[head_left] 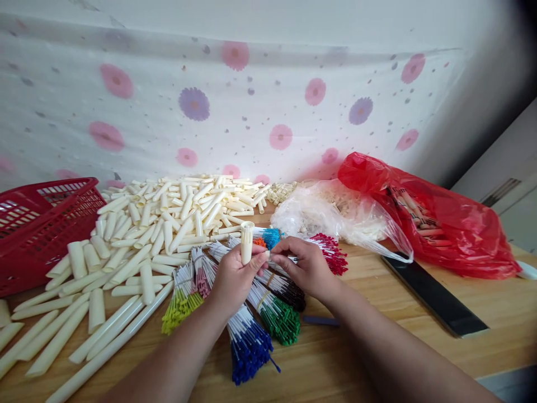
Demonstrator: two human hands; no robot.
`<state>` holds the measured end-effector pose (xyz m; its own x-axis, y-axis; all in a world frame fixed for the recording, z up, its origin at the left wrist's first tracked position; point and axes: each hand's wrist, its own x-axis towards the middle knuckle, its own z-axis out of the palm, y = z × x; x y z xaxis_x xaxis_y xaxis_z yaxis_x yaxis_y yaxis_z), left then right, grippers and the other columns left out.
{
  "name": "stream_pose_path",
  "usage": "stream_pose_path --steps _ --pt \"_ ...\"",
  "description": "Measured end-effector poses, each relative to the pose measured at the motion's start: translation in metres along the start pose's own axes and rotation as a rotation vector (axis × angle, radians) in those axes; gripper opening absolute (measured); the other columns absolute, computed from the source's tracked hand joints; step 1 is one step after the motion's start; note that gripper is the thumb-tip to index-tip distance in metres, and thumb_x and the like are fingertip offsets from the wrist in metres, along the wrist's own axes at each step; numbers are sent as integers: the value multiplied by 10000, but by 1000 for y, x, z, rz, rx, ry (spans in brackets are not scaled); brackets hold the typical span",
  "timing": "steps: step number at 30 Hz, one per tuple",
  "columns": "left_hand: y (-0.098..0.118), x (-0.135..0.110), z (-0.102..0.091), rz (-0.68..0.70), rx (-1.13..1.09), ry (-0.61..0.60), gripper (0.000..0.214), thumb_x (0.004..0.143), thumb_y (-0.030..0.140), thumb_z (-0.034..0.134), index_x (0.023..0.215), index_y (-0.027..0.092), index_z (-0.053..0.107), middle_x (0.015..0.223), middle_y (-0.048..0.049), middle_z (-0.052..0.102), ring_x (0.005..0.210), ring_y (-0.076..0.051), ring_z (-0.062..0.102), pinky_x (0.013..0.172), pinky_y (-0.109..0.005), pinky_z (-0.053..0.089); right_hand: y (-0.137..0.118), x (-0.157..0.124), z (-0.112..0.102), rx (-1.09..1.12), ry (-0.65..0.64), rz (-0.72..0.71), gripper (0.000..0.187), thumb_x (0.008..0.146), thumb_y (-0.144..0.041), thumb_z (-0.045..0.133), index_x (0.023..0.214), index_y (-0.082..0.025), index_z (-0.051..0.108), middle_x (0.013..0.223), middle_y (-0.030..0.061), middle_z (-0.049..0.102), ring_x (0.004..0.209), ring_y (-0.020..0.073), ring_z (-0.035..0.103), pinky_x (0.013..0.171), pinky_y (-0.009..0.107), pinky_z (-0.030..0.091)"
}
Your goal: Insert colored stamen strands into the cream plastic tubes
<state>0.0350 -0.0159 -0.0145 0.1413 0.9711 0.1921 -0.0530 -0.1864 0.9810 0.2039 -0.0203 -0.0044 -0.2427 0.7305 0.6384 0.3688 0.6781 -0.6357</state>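
Note:
My left hand [233, 277] is closed around a short cream plastic tube [246, 242], held upright above the wooden table [377, 330]. My right hand [302, 266] is pinched close beside it, fingertips touching the left hand's fingers; what it pinches is too small to make out. Beneath both hands lie bundles of thin white sticks with coloured tips: blue [248, 347], green [279, 319], yellow-green [180, 305], black [289, 291], red [331, 252] and light blue [268, 236].
A large heap of cream tubes [168, 218] covers the table's left and back. A red plastic basket [37, 224] stands at far left. A clear bag [331, 215] and a red bag [436, 224] lie at right, by a dark flat strip [436, 299].

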Motion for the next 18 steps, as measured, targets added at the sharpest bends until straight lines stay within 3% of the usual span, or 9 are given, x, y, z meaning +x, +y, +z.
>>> stream_pose_path --steps 4,9,18 --pt "2 1 1 -52 -114 -60 291 742 326 710 962 145 651 691 9 660 613 -102 594 616 -228 487 4 2 -2 30 33 -36 20 832 -210 634 838 -204 652 789 20 695 733 128 632 679 240 484" --pt "4 1 1 -76 -135 -48 267 698 305 743 882 125 674 619 11 652 567 -106 588 590 -237 488 2 0 -1 -25 23 -37 61 855 -226 601 827 -200 649 762 19 683 705 131 624 664 244 485" --pt "4 -1 3 -69 -92 22 291 668 320 764 878 128 701 687 -19 697 576 -125 615 589 -251 511 1 -1 8 -80 -4 158 333 925 -370 454 663 -181 536 608 -3 540 569 115 485 536 228 365"
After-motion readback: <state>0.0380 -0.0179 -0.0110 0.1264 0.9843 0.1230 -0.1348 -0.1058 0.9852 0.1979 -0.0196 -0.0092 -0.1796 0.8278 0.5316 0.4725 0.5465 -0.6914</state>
